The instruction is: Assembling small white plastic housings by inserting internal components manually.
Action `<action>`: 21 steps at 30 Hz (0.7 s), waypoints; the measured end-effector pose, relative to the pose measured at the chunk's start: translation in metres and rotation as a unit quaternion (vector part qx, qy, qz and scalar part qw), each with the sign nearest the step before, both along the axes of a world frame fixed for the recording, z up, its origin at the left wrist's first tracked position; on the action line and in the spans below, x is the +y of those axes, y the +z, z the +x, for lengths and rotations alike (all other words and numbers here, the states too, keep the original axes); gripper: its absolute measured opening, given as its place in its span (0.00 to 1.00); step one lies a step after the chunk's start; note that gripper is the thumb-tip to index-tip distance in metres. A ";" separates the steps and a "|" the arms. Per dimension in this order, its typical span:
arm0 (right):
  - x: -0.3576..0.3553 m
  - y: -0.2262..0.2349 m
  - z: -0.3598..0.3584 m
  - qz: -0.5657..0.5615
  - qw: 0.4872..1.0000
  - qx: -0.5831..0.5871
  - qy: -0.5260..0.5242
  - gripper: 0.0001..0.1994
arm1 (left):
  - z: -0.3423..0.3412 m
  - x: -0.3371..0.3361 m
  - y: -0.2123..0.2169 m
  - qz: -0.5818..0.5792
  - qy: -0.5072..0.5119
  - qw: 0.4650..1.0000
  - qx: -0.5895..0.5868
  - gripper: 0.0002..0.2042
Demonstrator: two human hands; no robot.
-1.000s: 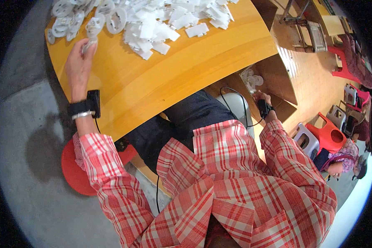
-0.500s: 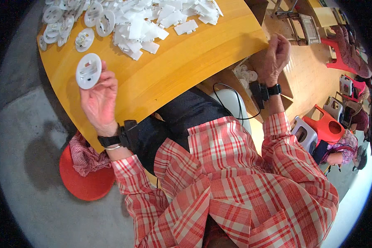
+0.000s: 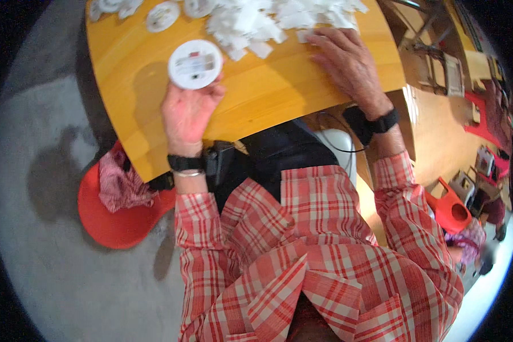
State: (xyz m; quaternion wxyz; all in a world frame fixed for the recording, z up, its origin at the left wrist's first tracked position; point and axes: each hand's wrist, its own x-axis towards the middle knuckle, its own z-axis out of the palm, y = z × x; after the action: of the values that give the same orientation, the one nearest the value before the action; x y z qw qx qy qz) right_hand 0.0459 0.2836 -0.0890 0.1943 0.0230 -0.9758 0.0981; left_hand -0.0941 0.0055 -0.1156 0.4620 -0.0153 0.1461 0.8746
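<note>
Disc (image 3: 195,64): our left hand (image 3: 186,114) grips it face up for viewing; right hand (image 3: 347,62) lies flat, fingers released, on the pile (image 3: 268,20) beside it.

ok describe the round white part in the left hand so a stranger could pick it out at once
On the yellow wooden table, below the heap of white plastic pieces, the left hand holds a round white disc. Unlike the other discs lying at the table's far edge, it is gripped in fingers.

yellow wooden table (image 3: 279,97) (curved edge) with heaped white plastic pieces (image 3: 256,20)
</note>
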 end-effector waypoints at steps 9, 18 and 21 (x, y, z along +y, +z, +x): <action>-0.042 0.020 0.052 -0.033 0.991 -0.129 0.017 0.24 | -0.002 -0.005 -0.001 -0.014 0.010 1.000 -0.025 0.22; -0.047 0.006 0.071 0.000 0.994 -0.090 0.068 0.21 | 0.001 -0.005 -0.002 -0.042 0.036 0.998 0.003 0.20; -0.051 0.015 0.059 -0.060 0.996 -0.042 0.053 0.18 | 0.000 -0.002 -0.001 -0.030 0.017 0.999 -0.001 0.19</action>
State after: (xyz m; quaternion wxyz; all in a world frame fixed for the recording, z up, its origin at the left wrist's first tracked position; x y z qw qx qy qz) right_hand 0.1048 0.2329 -0.0738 0.1484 0.0588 -0.9728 0.1679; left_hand -0.0941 0.0035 -0.1166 0.4467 -0.0325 0.1711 0.8776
